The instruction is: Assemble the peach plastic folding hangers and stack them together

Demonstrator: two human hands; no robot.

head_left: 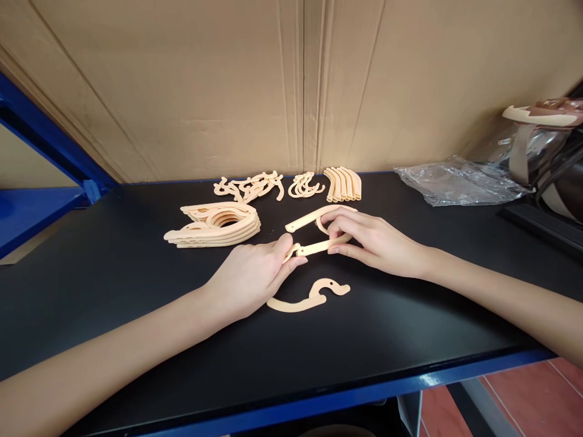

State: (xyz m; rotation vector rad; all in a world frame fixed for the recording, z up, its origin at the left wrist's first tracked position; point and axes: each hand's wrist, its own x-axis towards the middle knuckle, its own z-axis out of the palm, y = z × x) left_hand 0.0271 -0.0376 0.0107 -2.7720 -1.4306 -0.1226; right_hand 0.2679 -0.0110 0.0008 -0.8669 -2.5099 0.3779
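Observation:
My right hand (371, 240) is closed around a beige plastic hanger arm (314, 248), a flat curved bar with a hole at its end. A second curved arm (307, 218) extends beyond it, passing under the same fingers; whether the two are joined is hidden. Between thumb and fingers, my left hand (248, 273) pinches a small curved beige piece (288, 254), which meets the near arm's holed end. Most of that piece is covered by the fingers. Just in front, a hook-shaped beige piece (296, 306) lies flat on the black tabletop (346, 370).
Left of my hands sits a stack of folded-looking beige hangers (214, 233). Farther back lie a loose pile of small pieces (255, 185), several hooks (304, 186) and a row of curved arms (344, 184). A clear plastic bag (460, 181) rests at right, before a cardboard wall (204, 91).

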